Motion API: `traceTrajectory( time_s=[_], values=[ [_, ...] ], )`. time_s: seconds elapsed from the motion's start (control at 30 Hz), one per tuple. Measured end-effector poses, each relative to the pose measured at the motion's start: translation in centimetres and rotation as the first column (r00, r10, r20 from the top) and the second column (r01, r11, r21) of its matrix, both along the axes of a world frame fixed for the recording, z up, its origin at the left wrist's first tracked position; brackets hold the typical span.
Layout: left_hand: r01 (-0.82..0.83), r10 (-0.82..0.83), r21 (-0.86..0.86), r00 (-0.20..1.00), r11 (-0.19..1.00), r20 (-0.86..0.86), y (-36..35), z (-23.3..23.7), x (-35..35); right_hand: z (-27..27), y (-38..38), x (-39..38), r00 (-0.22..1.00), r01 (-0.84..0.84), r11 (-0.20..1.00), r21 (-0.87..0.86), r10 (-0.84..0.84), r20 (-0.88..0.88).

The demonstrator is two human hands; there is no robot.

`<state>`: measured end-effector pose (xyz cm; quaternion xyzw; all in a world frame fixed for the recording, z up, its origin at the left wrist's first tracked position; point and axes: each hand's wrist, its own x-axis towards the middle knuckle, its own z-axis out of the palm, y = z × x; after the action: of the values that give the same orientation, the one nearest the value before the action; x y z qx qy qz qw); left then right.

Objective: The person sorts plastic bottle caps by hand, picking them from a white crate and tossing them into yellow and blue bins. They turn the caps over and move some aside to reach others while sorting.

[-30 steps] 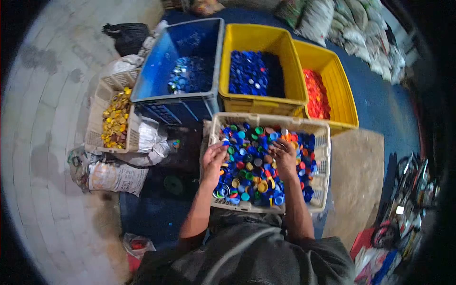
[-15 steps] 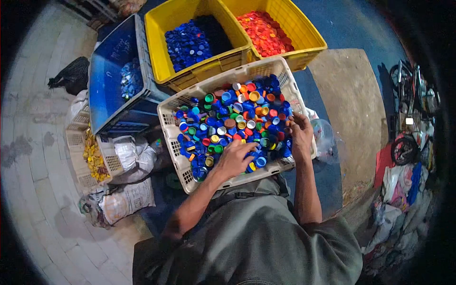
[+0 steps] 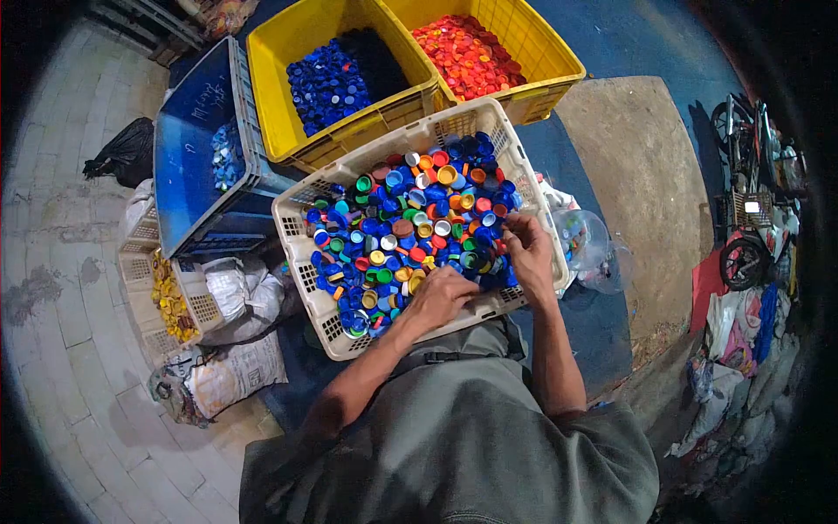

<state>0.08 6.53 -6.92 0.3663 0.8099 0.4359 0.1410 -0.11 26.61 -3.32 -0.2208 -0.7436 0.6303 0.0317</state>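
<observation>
A cream plastic crate [image 3: 349,347] with slotted sides rests against my lap, filled with mixed bottle caps [image 3: 402,229], mostly blue, with green, red, orange, yellow and white among them. My left hand [image 3: 439,299] is over the near side of the pile, fingers bent together and pointing right; what lies under them is hidden. At the crate's right side, my right hand [image 3: 529,249] has its thumb and fingers drawn together at the caps. Anything in that pinch is too small to make out.
Beyond the crate, one yellow bin [image 3: 301,150] holds blue caps and another yellow bin [image 3: 559,83] holds red ones. A blue bin [image 3: 188,175] stands left, above a crate of yellow caps [image 3: 172,297] and white sacks [image 3: 236,375]. A clear plastic container [image 3: 587,240] sits right; a motorcycle [image 3: 746,218] is farther off.
The view has shifted slightly, so the crate and bins appear a little further left. My left hand's fingers have moved right and curled in more; my right hand's fingers have drawn inward over the caps.
</observation>
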Motion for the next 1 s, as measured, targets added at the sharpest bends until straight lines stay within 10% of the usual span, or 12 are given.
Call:
traceTrajectory(
  time_s=[0.13, 0.27, 0.37, 0.5, 0.7, 0.83, 1.0],
  values=[
    [-0.397, 0.274, 0.075, 0.747, 0.915, 0.606, -1.1, 0.4, 0.1, 0.4, 1.0, 0.4, 0.951, -0.308, 0.813, 0.494, 0.286, 0.122],
    [-0.707, 0.168, 0.209, 0.423, 0.675, 0.89, -3.6, 0.1, -1.2, 0.6, 0.5, 0.8, 0.863, -0.498, 0.583, 0.642, 0.406, 0.3],
    [-0.822, -0.095, 0.21, 0.188, 0.53, 0.978, -5.7, 0.0, -1.6, -0.5, 0.1, 1.3, 0.819, -0.559, 0.44, 0.703, 0.428, 0.384],
    [-0.867, -0.051, 0.12, 0.108, 0.484, 0.993, -6.1, 0.4, -1.5, -2.1, -0.5, 1.8, 0.826, -0.544, 0.417, 0.728, 0.422, 0.374],
    [-0.511, 0.473, -0.06, 0.736, 0.858, 0.484, -3.4, -0.1, -1.9, -1.7, 0.2, 1.4, 0.828, -0.556, 0.523, 0.646, 0.416, 0.376],
    [-0.316, 0.344, -0.267, 0.937, 0.911, 0.063, -1.3, 1.2, -2.2, 1.2, 0.8, 1.5, 0.931, -0.349, 0.67, 0.655, 0.325, 0.164],
    [-0.142, 0.229, -0.481, 0.965, 0.865, 0.126, 0.6, 2.3, -3.1, 3.1, 1.3, 0.9, 0.99, -0.139, 0.896, 0.422, 0.128, 0.054]
  ],
)
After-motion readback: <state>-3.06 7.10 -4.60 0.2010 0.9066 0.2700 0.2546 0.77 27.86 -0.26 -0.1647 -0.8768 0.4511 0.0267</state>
